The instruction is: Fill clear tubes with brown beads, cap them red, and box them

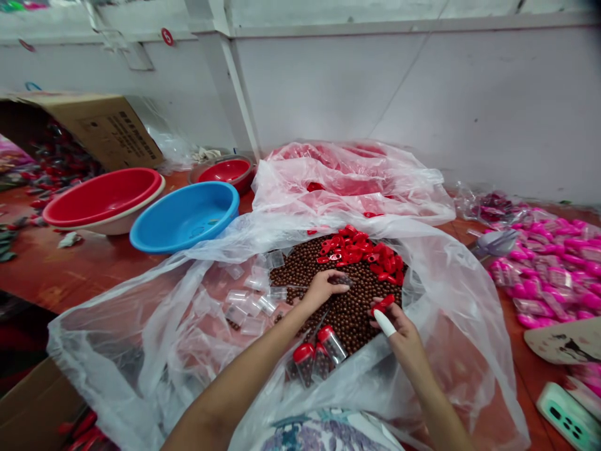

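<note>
My left hand (323, 288) is over a heap of small brown balls (361, 319), its fingers closed around a small clear container (344, 281) that is partly hidden and blurred. My right hand (397, 322), with a white cover on one finger, pinches a red cap (383, 304) at the heap's right side. More loose red caps (350, 245) lie on the far part of the balls. Empty clear containers (251, 307) are scattered to the left. Near my body lie several containers with red caps (332, 343), with brown balls visible inside.
A clear plastic sheet (464, 326) surrounds the balls. Behind it sits a plastic bag of red pieces (347, 169). At left are a blue basin (188, 219), a red basin (103, 197) and a cardboard box (110, 128). Pink-capped containers (554, 263) and a phone (568, 413) are at right.
</note>
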Motion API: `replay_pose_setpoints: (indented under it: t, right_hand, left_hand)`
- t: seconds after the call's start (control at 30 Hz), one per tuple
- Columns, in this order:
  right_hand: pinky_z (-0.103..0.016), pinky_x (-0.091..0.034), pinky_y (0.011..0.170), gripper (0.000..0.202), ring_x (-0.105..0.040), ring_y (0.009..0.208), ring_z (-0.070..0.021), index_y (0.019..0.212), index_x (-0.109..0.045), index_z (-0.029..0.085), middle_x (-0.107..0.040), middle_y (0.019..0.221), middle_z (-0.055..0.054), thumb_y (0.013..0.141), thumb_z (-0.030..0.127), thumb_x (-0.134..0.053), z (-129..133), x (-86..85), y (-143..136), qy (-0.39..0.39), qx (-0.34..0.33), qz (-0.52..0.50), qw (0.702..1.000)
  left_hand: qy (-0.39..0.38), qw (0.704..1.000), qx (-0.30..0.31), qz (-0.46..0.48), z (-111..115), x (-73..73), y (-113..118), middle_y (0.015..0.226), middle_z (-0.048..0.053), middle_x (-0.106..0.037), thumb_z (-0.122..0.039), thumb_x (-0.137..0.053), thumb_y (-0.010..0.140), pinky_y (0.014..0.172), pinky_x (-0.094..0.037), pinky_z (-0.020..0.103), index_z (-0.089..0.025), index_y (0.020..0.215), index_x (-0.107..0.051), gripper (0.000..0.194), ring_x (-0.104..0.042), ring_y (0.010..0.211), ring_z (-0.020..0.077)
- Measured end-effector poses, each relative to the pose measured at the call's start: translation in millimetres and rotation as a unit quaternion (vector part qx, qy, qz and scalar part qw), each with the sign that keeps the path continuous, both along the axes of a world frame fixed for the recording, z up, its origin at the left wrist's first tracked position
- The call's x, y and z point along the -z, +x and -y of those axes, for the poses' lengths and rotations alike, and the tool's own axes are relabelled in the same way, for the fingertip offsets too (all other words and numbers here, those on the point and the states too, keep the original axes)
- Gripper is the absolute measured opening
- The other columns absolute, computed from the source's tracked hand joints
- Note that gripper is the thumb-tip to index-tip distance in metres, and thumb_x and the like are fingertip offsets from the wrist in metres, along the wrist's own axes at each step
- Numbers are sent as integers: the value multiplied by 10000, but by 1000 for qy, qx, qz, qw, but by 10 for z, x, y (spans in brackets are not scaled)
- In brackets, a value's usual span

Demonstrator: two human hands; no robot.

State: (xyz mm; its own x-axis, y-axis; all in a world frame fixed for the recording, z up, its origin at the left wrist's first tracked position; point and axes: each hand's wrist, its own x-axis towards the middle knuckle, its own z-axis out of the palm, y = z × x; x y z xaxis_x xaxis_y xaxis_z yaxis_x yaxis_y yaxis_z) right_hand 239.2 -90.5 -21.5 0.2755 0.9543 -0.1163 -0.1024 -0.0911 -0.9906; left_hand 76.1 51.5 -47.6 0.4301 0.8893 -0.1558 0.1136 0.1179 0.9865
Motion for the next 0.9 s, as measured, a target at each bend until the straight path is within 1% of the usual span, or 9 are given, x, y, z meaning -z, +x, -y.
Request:
replay_pose_setpoints:
  t: [0.07, 0.13, 0.27, 0.37, 0.47, 0.53, 0.63, 0.77, 0.9]
  right_hand:
    - [-391, -534, 785, 379, -571, 982, -236, 1075, -581, 244, -572, 1151, -62, 723, 366, -648, -2, 2, -12, -3, -2, -5, 1000]
    - [-387, -537, 767, 417, -596, 912, -220, 1113, -552, 242, -586, 1105, -66, 729, 374, -645, -9, -3, -14, -4, 4, -8, 1000]
    - [-355, -539, 706, 481, -603, 833, -202, 1153, -500, 241, -616, 996, -62, 725, 391, -659, -51, -53, 6, -5, 30, 2, 1000]
    - [-336, -524, 701, 432, -600, 790, -187, 1092, -552, 235, -631, 965, -48, 712, 401, -672, -110, -159, 7, -20, 14, -9, 1000]
    - [-330, -512, 689, 438, -598, 744, -174, 1074, -583, 239, -640, 912, -25, 684, 401, -699, -181, -312, -30, -35, -10, -38, 999]
    - [-314, -503, 683, 437, -593, 763, -172, 1073, -592, 246, -643, 926, -22, 678, 391, -707, -226, -404, -70, -36, -29, -43, 998]
    - [-282, -487, 693, 398, -578, 845, -174, 1061, -604, 254, -636, 982, -26, 693, 371, -698, -271, -479, -132, -28, -56, -38, 997]
    - [-278, -482, 683, 442, -576, 798, -151, 1165, -529, 305, -620, 998, -15, 743, 356, -651, -279, -472, -172, -6, -58, -76, 995]
    - [-293, -483, 653, 392, -589, 721, -149, 1118, -556, 292, -630, 970, -26, 742, 377, -632, -258, -469, -150, -20, -48, -144, 988]
  left_hand:
    - [-37, 999, 1, 34, 20, -35, -14, 888, 47, -678, -247, -777, 542, 832, -427, 302, -137, 915, -673, 402, -600, 796, 154]
    - [-74, 995, 5, 64, 55, -96, -42, 915, 61, -675, -248, -776, 551, 825, -447, 317, -133, 938, -662, 420, -610, 798, 156]
    - [-153, 980, 27, 125, 168, -290, -145, 933, 78, -654, -239, -765, 587, 753, -507, 359, -136, 992, -630, 440, -623, 772, 164]
    - [-228, 955, 51, 184, 284, -451, -235, 952, 70, -629, -192, -772, 579, 702, -540, 387, -154, 987, -622, 436, -616, 793, 175]
    - [-255, 948, 54, 184, 414, -568, -298, 972, 78, -615, -168, -768, 584, 631, -559, 363, -158, 1004, -626, 443, -609, 799, 184]
    - [-259, 948, 51, 176, 497, -614, -322, 979, 83, -617, -153, -757, 599, 632, -562, 338, -151, 1026, -631, 445, -607, 792, 173]
    - [-274, 943, 43, 182, 593, -659, -345, 965, 76, -631, -114, -736, 619, 701, -558, 325, -138, 1038, -638, 431, -608, 770, 143]
    - [-309, 926, 20, 214, 658, -702, -382, 997, 86, -643, -80, -702, 636, 738, -554, 353, -133, 1018, -637, 391, -620, 799, 158]
    - [-325, 915, 0, 237, 690, -724, -418, 970, 108, -655, -80, -648, 675, 742, -551, 381, -117, 1006, -628, 334, -633, 809, 183]
